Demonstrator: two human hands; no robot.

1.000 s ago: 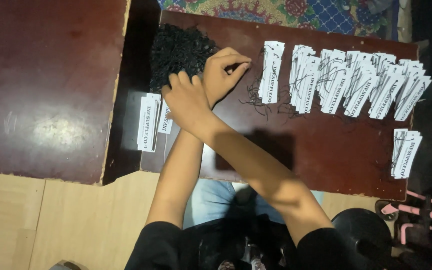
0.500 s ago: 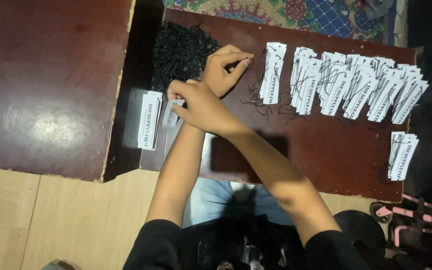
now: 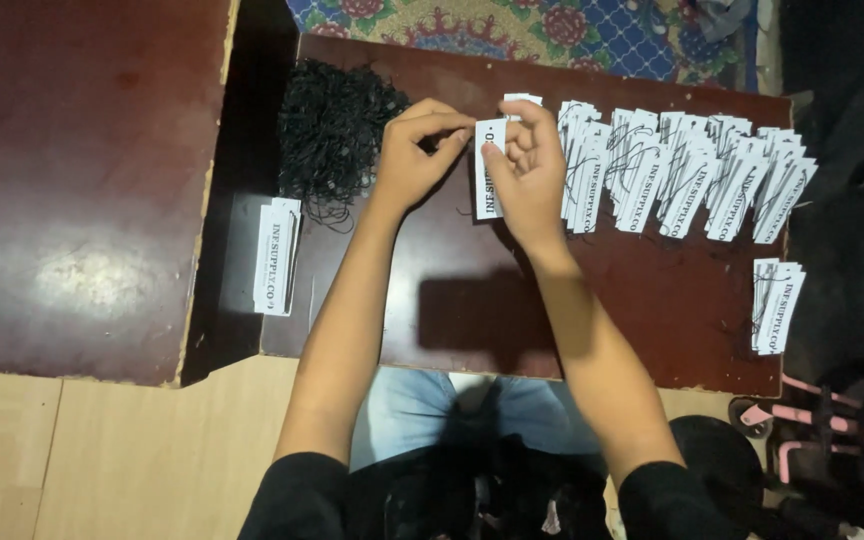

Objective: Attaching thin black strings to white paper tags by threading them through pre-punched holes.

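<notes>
head view: the right hand [image 3: 532, 170] holds a white paper tag [image 3: 489, 168] upright over the dark red-brown bench [image 3: 472, 300], its fingers [image 3: 500, 160] pinched on the tag's right edge near the top. the left hand [image 3: 410, 160] meets it from the left, thumb and forefinger closed narrow on the tag's top corner, where a thin black string seems to be, though it is too fine to tell for sure. the tag sits near the middle of the bench's far half, between the two hands.

just left of the left hand lies a heap of black strings [image 3: 332, 125], spilling over the bench's left edge. below that heap a small stack of white tags [image 3: 276, 255] lies at the left edge of the bench. to the right of the hands a long row of tags with strings [image 3: 692, 175] overlaps across the far side, and a smaller stack of tags [image 3: 777, 305] lies apart at the right edge. a second dark table top [image 3: 72, 180] stands to the left, and a patterned rug [image 3: 552, 30] shows beyond the bench.
</notes>
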